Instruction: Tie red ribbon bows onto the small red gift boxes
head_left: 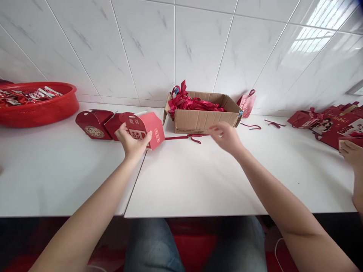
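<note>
My left hand (pixel 132 140) grips a red paper candy box (pixel 157 132) with a white character panel, thumb across its front and fingers round its left side. Two darker red boxes (pixel 95 122) stand just left of it, partly behind the hand. In front of the cardboard carton (pixel 205 120), my right hand (pixel 227 136) hovers over the table with loosely bent fingers and nothing visible in them. Heaped in the carton are red ribbons (pixel 195 104). A loose ribbon (pixel 177 138) lies on the table between my hands.
A red plastic basket (pixel 68 100) of wrapped sweets stands at the far left. Ribbon pieces (pixel 251 125) and a small pink bag (pixel 247 105) are right of the carton. At the right edge another person's hand (pixel 351 151) touches a red package near a red gift bag (pixel 334 119).
</note>
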Tool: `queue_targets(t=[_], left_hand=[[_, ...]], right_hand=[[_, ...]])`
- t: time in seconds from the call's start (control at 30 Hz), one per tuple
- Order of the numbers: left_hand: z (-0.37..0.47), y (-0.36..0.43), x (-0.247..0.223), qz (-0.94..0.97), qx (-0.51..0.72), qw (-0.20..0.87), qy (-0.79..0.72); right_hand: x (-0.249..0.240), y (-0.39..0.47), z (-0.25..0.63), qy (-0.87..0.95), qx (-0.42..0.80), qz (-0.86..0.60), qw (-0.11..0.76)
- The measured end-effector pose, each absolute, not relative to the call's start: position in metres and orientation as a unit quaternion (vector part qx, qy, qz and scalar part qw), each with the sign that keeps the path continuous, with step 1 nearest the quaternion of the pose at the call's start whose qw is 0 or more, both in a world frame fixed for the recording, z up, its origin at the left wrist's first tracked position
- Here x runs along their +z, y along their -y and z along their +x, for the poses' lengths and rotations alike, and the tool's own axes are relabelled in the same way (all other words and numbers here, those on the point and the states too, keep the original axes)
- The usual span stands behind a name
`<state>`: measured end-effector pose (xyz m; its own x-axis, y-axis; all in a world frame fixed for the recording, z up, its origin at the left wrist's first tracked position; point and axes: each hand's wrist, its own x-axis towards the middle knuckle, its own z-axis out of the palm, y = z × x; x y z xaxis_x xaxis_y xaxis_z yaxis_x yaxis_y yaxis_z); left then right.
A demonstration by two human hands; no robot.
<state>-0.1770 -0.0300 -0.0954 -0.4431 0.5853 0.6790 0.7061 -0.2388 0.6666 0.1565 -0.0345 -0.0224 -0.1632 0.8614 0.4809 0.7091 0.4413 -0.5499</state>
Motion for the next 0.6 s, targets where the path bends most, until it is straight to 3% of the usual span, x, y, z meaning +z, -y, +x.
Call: queue_targets(t=[0.13, 0.27, 0.37, 0.5, 0.6], left_hand=[[-0.16, 0.055, -0.095, -0.654, -0.607, -0.021, 0.451], [-0.141, 0.067, -0.099, -0.78, -0.521, -0.124, 0.323], [-0.138, 0.065, -0.1, -0.813, -0.463, -0.188, 0.297], [-0.142, 0.059, -0.1, -0.812, -0.456, -0.21, 0.297], [-0.146, 0.055, -0.102, -0.811, -0.455, -0.209, 0.303]], right_hand=[[0.002, -0.035, 0.151, 0.708, 0.002, -0.566, 0.422], [0.014, -0.088, 0.15, 0.68, 0.025, -0.668, 0.3], [0.012, -0.108, 0.155, 0.657, 0.082, -0.7, 0.27], [0.01, -0.113, 0.161, 0.643, 0.13, -0.701, 0.281], [0.012, -0.107, 0.161, 0.641, 0.134, -0.673, 0.345]])
